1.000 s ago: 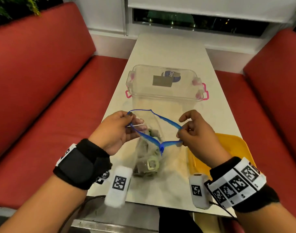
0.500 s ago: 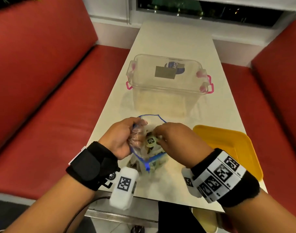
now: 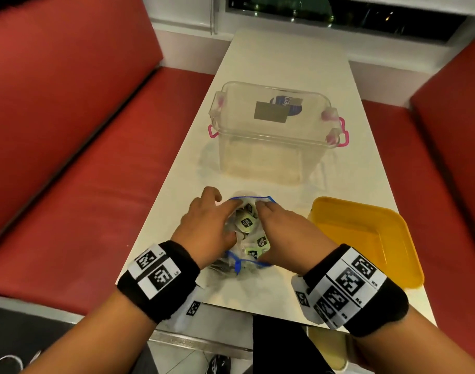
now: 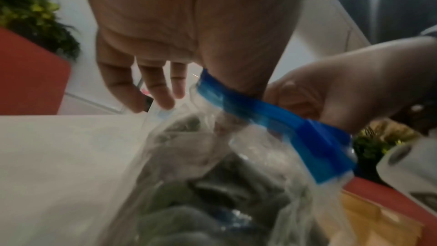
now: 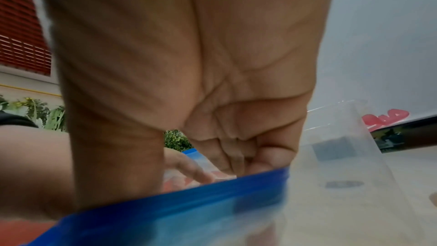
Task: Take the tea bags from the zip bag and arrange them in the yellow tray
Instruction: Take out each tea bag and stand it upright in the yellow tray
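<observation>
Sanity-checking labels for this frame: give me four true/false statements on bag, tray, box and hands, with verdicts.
1. The clear zip bag with the blue seal is open. True.
2. The yellow plastic tray holds tea bags. False: none show in it.
3. The green-labelled tea bags are inside the bag. True.
4. The left hand rests on the clear plastic box with pink latches. False: both it and the right hand are at the bag.

Tea bags in zip bag, tray right, box behind.

A café or diner booth: red benches flank a narrow table.
</observation>
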`<state>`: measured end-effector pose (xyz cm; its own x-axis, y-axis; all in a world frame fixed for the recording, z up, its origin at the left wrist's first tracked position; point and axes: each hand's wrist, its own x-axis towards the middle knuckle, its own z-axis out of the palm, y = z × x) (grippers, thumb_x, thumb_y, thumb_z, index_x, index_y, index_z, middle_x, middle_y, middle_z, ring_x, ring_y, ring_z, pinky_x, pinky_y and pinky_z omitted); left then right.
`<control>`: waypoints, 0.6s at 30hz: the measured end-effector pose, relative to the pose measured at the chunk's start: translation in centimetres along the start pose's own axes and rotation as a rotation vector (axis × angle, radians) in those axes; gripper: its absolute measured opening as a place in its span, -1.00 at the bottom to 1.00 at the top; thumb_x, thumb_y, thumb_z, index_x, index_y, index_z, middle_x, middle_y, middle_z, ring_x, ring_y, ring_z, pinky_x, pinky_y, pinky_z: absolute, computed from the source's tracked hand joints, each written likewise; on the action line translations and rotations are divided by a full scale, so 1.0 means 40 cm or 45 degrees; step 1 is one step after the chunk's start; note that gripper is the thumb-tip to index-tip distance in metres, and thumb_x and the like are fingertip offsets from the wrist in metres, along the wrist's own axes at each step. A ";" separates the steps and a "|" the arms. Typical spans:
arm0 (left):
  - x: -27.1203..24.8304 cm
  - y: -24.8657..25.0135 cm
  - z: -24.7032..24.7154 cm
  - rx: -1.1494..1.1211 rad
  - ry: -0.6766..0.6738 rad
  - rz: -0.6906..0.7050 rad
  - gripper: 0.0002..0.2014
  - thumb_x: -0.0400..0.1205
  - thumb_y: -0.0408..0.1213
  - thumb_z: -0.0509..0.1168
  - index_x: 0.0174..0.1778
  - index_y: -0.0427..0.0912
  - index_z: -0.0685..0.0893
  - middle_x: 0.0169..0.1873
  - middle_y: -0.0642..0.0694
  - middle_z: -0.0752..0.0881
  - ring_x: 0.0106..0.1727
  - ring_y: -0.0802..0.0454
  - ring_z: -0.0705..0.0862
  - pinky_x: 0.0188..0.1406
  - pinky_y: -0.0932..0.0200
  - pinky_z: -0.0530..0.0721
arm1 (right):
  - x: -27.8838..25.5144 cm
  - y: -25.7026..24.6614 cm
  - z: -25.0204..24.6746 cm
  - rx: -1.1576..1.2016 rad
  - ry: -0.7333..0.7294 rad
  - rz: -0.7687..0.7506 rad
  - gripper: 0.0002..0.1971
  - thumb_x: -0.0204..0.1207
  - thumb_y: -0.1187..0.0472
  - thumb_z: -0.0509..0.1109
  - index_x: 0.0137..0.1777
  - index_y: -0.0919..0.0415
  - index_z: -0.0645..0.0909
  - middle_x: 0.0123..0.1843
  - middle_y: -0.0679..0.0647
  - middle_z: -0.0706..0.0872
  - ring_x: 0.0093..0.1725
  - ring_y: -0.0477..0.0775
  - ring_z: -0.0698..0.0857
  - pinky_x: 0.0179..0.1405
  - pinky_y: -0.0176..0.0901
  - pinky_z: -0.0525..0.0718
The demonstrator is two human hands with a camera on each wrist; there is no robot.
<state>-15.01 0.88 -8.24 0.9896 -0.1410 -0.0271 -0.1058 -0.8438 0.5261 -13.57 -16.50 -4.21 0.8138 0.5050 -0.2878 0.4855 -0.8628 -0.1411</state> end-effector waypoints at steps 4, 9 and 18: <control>-0.003 -0.004 -0.013 -0.123 -0.229 -0.032 -0.19 0.40 -0.26 0.37 0.58 0.16 0.23 0.03 -0.14 0.49 -0.03 -0.16 0.61 -0.06 0.04 0.64 | -0.004 -0.011 0.013 0.042 0.007 -0.034 0.03 0.29 -0.02 0.60 0.63 0.21 0.05 0.52 0.11 0.38 0.28 0.15 0.59 0.09 -0.13 0.57; -0.003 -0.027 -0.039 -0.482 -0.230 0.099 -0.39 0.42 -0.54 0.26 0.32 0.14 0.63 0.05 -0.03 0.59 0.10 0.15 0.56 -0.02 0.36 0.51 | 0.002 -0.001 0.016 0.125 -0.007 0.049 -0.08 0.27 -0.07 0.60 0.55 0.17 0.22 0.44 0.08 0.44 0.26 0.12 0.58 0.08 -0.12 0.61; -0.019 -0.055 -0.043 -0.262 -0.164 0.053 -0.40 0.51 -0.25 0.35 0.51 0.07 0.44 0.20 0.05 0.48 0.11 0.13 0.57 0.17 0.23 0.54 | -0.009 -0.008 0.009 0.175 0.150 0.082 -0.52 0.44 0.05 0.49 0.38 -0.02 0.56 0.28 -0.06 0.66 0.19 0.04 0.64 0.01 -0.25 0.51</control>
<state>-15.37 3.72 -7.91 0.9630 -0.2491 -0.1027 -0.1113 -0.7147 0.6905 -14.14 -16.41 -4.37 0.8776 0.4407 -0.1886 0.3892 -0.8848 -0.2564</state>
